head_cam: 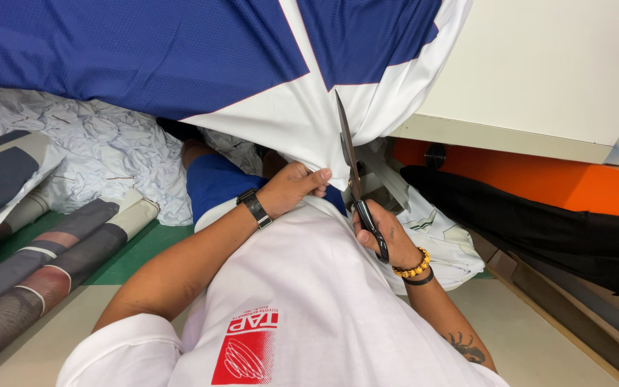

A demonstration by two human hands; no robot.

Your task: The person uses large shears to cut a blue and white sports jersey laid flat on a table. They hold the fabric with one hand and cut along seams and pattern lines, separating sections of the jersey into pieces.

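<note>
While left hand (291,188) pinches white edge of fabric (281,115), fingers closed on fold, right hand (385,236) grips scissors (356,183), fingers through black handles, blades near closed, pointing up along fabric edge. Fabric blue and white, hanging from above, just over lap. Black watch (255,208) on left wrist; bead bracelet (414,269) on right. White table (539,79) at right. 3 rolls (51,265) at left on green mat (145,247).
</note>
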